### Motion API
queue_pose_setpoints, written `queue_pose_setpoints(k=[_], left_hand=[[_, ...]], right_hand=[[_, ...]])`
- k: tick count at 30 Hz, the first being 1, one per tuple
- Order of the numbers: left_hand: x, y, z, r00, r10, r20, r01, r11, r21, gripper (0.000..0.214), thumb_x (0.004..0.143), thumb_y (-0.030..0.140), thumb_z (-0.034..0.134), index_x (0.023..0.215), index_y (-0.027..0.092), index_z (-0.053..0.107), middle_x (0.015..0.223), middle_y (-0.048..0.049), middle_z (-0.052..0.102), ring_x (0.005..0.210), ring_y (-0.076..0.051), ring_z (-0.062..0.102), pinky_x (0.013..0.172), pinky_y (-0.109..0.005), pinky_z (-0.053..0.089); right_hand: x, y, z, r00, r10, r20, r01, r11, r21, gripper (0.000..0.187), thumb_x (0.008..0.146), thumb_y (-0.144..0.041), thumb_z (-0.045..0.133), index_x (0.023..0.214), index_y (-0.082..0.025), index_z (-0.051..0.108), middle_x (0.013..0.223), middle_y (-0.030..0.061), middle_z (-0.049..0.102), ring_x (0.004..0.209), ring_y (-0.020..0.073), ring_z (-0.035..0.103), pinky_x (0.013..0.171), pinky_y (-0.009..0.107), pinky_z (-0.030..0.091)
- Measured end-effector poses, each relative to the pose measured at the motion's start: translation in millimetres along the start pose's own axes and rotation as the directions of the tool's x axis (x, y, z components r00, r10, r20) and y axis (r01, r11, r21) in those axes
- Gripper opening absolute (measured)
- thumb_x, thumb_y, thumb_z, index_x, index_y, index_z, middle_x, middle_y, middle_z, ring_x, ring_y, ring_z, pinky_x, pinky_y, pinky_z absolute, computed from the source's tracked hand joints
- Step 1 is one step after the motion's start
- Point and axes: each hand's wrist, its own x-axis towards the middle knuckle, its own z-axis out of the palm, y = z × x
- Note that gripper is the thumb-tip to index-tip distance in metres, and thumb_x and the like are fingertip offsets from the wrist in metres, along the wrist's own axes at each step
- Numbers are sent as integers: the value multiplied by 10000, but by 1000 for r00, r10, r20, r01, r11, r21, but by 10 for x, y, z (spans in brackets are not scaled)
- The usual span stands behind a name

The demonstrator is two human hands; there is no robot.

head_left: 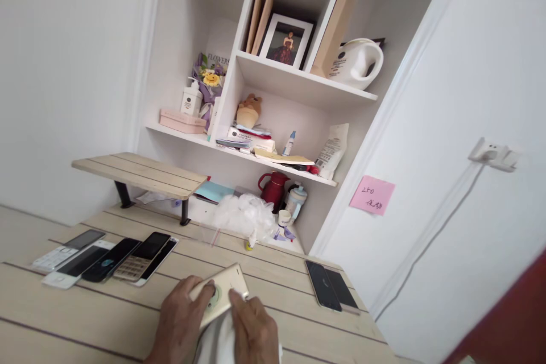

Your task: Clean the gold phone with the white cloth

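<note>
My left hand (181,318) grips a gold phone (225,287) lying back-up near the desk's front edge, thumb on its rear. My right hand (255,330) presses a white cloth (217,341) against the phone's lower end, fingers closed on the cloth. Both hands sit low in the view, close together. A row of several phones (106,259) lies to the left on the wooden desk (277,278). Two dark phones (330,287) lie side by side to the right.
A small wooden riser shelf (140,173) stands at the desk's back left. White crumpled plastic (243,216), a red jug (273,187) and cups sit behind. Wall shelves (294,85) hold a framed photo, boxes and a white kettle. A pink note (372,195) hangs on the right wall.
</note>
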Motion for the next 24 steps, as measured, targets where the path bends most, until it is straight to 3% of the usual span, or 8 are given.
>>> queue_pose_setpoints(k=[4, 8, 13, 19, 24], left_hand=[[-9, -25, 9, 999, 37, -19, -38, 999, -17, 272, 848, 476, 522, 784, 254, 667, 807, -13, 702, 764, -230, 661, 731, -336, 487], [-14, -69, 26, 994, 95, -52, -96, 995, -25, 280, 827, 497, 542, 808, 245, 664, 844, -34, 688, 785, -242, 662, 743, -354, 503], [-38, -83, 53, 977, 178, -118, -181, 983, -13, 234, 829, 460, 565, 840, 243, 654, 849, -35, 694, 789, -239, 679, 717, -345, 531], [-45, -87, 48, 916, 334, -223, -318, 942, 105, 184, 860, 422, 576, 838, 254, 645, 802, -6, 693, 715, -200, 690, 651, -296, 541], [-31, -132, 84, 828, 506, -240, -458, 859, 230, 155, 897, 391, 566, 881, 246, 619, 802, -8, 677, 709, -190, 699, 646, -290, 543]], right_hand=[[17, 60, -40, 996, 34, -84, -36, 999, -20, 367, 1017, -212, 437, 1322, -215, 642, 690, 15, 556, 513, 143, 613, 476, 224, 474], [-3, 35, 0, 997, 8, -80, -12, 999, -50, 365, 1025, -249, 410, 1264, -249, 686, 671, 21, 562, 488, 155, 597, 462, 244, 458], [99, 96, -159, 984, 136, -114, -149, 983, -112, 338, 1039, -313, 400, 1210, -217, 675, 734, 49, 656, 555, 190, 663, 520, 275, 505], [129, -45, -187, 928, 332, -171, -328, 943, 54, 234, 1030, -404, 443, 1106, -254, 605, 948, 64, 746, 809, 229, 727, 705, 312, 542], [96, -205, -119, 961, 247, -126, -232, 965, 123, 211, 1034, -359, 449, 1081, -272, 634, 889, 37, 722, 763, 197, 710, 705, 294, 532]])
